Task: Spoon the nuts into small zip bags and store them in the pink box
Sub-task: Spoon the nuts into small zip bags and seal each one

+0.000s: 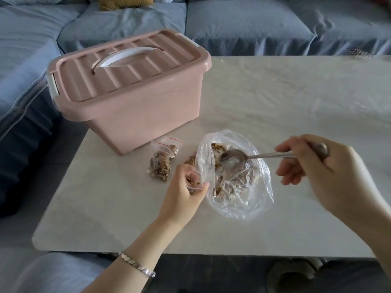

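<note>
Pale and glossy, the table point(296, 98) stands before a blue sofa point(232, 24), and near its front edge lie the nuts point(218, 163), a crumbly brown heap inside a large clear bag point(243, 204) that sprawls open and crinkled. The spoon point(233, 159) has its bowl down inside that bag, over the heap; whether it carries a load I cannot tell. At three o'clock from the bag, the right hand point(313, 166) grasps the spoon's handle with curled fingers. At the bag's eight o'clock edge the left hand point(184, 191) pinches a small zip bag point(193, 183), mouth upward, with some nuts already in it. A filled zip bag point(161, 162) lies flat on the table at nine o'clock. The pink box point(131, 96) stands at eleven o'clock with its lid on and its white handle folded down. The nuts look light and loose, apt to scatter off a tilted spoon. Both films look thin, limp and slippery, so the small bag is probably best held by its stiffer zip rim, pinched open. The box looks rigid and should lift by its handle.
</note>
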Tool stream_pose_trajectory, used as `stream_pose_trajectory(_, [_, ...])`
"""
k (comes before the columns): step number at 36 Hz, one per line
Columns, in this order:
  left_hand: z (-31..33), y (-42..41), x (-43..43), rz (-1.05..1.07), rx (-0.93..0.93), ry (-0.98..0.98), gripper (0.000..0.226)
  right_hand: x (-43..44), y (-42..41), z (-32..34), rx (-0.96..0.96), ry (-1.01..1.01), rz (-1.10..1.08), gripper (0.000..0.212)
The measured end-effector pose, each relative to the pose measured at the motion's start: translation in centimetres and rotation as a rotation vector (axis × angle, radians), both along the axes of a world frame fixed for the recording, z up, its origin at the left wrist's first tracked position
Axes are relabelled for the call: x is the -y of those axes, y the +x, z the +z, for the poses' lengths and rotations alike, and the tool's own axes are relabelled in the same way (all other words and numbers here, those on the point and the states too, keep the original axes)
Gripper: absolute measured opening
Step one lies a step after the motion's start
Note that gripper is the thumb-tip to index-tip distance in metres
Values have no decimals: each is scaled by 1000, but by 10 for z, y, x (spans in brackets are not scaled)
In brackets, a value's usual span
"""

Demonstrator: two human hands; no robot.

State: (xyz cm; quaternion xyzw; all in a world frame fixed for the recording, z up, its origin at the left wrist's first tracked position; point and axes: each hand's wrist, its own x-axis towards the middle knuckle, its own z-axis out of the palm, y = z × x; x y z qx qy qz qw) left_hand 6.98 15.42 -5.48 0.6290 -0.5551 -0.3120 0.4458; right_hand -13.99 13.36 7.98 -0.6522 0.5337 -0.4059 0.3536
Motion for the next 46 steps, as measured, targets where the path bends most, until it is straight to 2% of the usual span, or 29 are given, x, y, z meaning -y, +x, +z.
stream_pose_trajectory(3, [3,1,2,45,-25,61,28,4,-13,-26,41,72,-84,29])
stream_pose_trajectory(7, [8,0,8,27,-106,190,27,5,-8,-63,54,105,-93,27])
stream_pose_trajectory(13, [8,-1,19,27,-38,241,30,2,12,-92,32,84,-125,22])
stream_pose_trajectory(15, [8,-2,24,54,-80,245,30,-4,16,-99,51,125,-123,23])
stream_pose_trajectory(20, [9,-7,28,125,-92,236,29,-19,20,-106,255,288,-166,27])
stream_pose_trajectory(26, [8,-14,27,85,-96,214,29,-20,23,-102,576,550,-266,28])
stream_pose_trajectory(31, [10,-7,24,151,-111,179,28,-19,13,-97,709,602,-309,29])
stream_pose_trajectory(40, [24,-3,5,68,-40,2,25,-19,-16,-71,547,441,-267,31])
stream_pose_trajectory(46, [18,-7,1,-24,77,-3,23,-11,-17,-39,503,360,-204,35])
